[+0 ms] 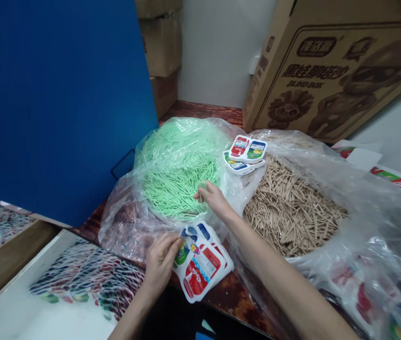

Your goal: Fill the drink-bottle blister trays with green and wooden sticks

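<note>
My left hand (pixel 163 257) pinches the left edge of a printed card (pixel 202 264), white with red, blue and green pictures, on a small stack by the table's front edge. Over the right side of a heap of pale green sticks (pixel 172 189) is my right hand (pixel 210 196), its fingers curled together. Whether a stick is between those fingertips is too small to tell. The green sticks lie in a clear plastic bag (pixel 122 222). To the right, brown sticks (pixel 292 212) fill another clear bag. More printed cards (pixel 246 153) rest between the two heaps.
A large blue panel (pixel 55 94) rises at the left. Behind stand a big cardboard box (pixel 328 80) and stacked cartons (pixel 161 45). At lower left, a white box (pixel 45 316) holds many packed cards. Plastic-wrapped cards (pixel 366 302) lie at lower right.
</note>
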`<state>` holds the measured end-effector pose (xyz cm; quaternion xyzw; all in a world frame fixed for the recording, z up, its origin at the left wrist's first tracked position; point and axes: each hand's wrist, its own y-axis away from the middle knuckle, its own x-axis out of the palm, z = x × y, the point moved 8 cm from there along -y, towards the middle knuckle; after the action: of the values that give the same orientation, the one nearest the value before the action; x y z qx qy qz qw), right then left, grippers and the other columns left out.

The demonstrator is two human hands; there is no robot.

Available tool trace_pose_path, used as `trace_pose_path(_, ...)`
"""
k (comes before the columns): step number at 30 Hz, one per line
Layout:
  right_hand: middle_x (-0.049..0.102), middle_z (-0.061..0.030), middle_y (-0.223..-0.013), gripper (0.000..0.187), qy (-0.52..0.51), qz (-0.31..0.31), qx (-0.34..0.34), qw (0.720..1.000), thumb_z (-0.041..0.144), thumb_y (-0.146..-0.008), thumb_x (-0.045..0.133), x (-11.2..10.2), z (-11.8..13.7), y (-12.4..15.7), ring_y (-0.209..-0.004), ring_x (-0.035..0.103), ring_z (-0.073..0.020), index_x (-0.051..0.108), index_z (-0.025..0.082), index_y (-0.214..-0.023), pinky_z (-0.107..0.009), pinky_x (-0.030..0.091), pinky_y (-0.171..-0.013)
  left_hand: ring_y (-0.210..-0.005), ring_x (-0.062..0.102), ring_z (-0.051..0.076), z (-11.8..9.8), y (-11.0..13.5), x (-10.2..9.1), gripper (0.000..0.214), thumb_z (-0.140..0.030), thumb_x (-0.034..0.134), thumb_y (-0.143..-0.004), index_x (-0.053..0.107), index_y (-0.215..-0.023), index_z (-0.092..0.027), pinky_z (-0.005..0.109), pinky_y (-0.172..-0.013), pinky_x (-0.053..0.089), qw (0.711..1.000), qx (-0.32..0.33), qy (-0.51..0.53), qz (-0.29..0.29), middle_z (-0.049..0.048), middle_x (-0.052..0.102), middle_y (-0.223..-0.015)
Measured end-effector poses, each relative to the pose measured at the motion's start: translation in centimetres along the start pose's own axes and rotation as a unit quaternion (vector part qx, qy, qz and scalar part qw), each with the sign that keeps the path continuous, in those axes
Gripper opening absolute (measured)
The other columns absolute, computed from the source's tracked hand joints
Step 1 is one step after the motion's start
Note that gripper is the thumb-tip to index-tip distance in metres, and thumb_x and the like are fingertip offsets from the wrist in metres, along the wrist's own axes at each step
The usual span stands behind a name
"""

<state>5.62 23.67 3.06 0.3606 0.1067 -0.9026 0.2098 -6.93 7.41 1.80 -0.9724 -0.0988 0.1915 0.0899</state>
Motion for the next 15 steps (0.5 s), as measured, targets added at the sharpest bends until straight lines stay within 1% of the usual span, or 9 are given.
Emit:
trace_pose_path(1,0.067,-0.0053,-0.08,0.016,-0.101,0.0,0.011,0.995,0.02,-0.093,0.032,-0.6,0.1,0.8,-0.073,0.063,-0.0167,0.048,0.018,-0.095,-0.032,0.05,-0.071,-0.079,0.063,0.02,0.0,-0.1,0.2,0.017,-0.029,0.054,-0.088,0.067,-0.083,-0.02,0.029,-0.072,0.049,1.0,-0.008,0.01,0.004,0.0049,0.068,-0.082)
trace_pose_path(2,0.066,-0.003,-0.077,0.014,-0.226,0.006,0.024,0.974,0.024,-0.092,0.037,-1.0,0.2,1.7,-0.072,0.063,-0.0163,0.048,0.018,-0.098,-0.033,0.051,-0.071,-0.078,0.063,0.02,0.0,-0.1,0.5,0.018,-0.03,0.054,-0.088,0.067,-0.082,-0.02,0.029,-0.071,0.049,1.0,-0.018,0.02,0.007,0.0049,0.068,-0.082)
trace_pose_path(3,0.066,-0.0012,-0.075,0.015,-0.359,0.017,0.041,0.932,0.027,-0.089,0.045,-1.2,0.4,2.7,-0.072,0.064,-0.0166,0.049,0.019,-0.101,-0.034,0.052,-0.074,-0.077,0.063,0.02,0.0,-0.2,0.8,0.019,-0.031,0.054,-0.088,0.067,-0.081,-0.02,0.028,-0.071,0.05,0.999,-0.029,0.03,0.011,0.0049,0.068,-0.081)
trace_pose_path(4,0.065,0.0,-0.073,0.019,-0.466,0.029,0.061,0.882,0.028,-0.085,0.052,-1.3,0.7,3.7,-0.074,0.065,-0.017,0.051,0.019,-0.103,-0.036,0.052,-0.077,-0.077,0.063,0.02,0.0,-0.3,1.1,0.02,-0.032,0.055,-0.087,0.068,-0.08,-0.019,0.028,-0.07,0.05,0.998,-0.039,0.039,0.015,0.0049,0.068,-0.081)
trace_pose_path(5,0.064,0.0004,-0.073,0.023,-0.541,0.038,0.08,0.836,0.027,-0.082,0.057,-1.3,1.0,4.7,-0.076,0.065,-0.0175,0.053,0.02,-0.103,-0.037,0.052,-0.081,-0.076,0.063,0.02,-0.1,-0.3,1.6,0.021,-0.033,0.055,-0.087,0.068,-0.079,-0.019,0.028,-0.07,0.05,0.998,-0.048,0.047,0.021,0.0049,0.068,-0.081)
trace_pose_path(7,0.064,0.0,-0.074,0.02,-0.613,0.032,0.106,0.783,0.023,-0.08,0.06,-1.7,1.5,6.4,-0.081,0.066,-0.0183,0.056,0.02,-0.099,-0.038,0.05,-0.086,-0.076,0.062,0.019,-0.3,-0.5,2.6,0.021,-0.033,0.055,-0.087,0.068,-0.078,-0.019,0.027,-0.07,0.049,0.996,-0.054,0.061,0.037,0.0045,0.068,-0.08)
trace_pose_path(11,0.068,-0.0014,-0.08,0.007,-0.698,-0.003,0.116,0.706,0.022,-0.082,0.06,-2.5,2.0,8.5,-0.093,0.067,-0.0213,0.055,0.022,-0.088,-0.042,0.048,-0.092,-0.073,0.06,0.017,-1.3,-0.6,4.6,0.021,-0.032,0.055,-0.087,0.068,-0.078,-0.018,0.025,-0.068,0.047,0.993,-0.052,0.08,0.076,0.0022,0.064,-0.077)
trace_pose_path(13,0.071,-0.0013,-0.083,0.009,-0.72,-0.003,0.114,0.684,0.024,-0.082,0.062,-2.7,2.1,9.3,-0.094,0.068,-0.0216,0.056,0.022,-0.087,-0.042,0.047,-0.095,-0.073,0.059,0.017,-1.6,-0.6,5.3,0.022,-0.032,0.055,-0.087,0.068,-0.077,-0.018,0.025,-0.068,0.046,0.991,-0.061,0.084,0.086,0.0015,0.064,-0.075)
trace_pose_path(15,0.073,-0.0025,-0.083,0.012,-0.725,-0.011,0.111,0.679,0.024,-0.08,0.066,-3.1,1.9,10.0,-0.094,0.068,-0.0215,0.057,0.02,-0.087,-0.042,0.045,-0.097,-0.073,0.059,0.017,-1.8,-0.6,5.7,0.023,-0.033,0.055,-0.087,0.067,-0.077,-0.017,0.024,-0.067,0.045,0.99,-0.071,0.087,0.088,0.0011,0.064,-0.074)
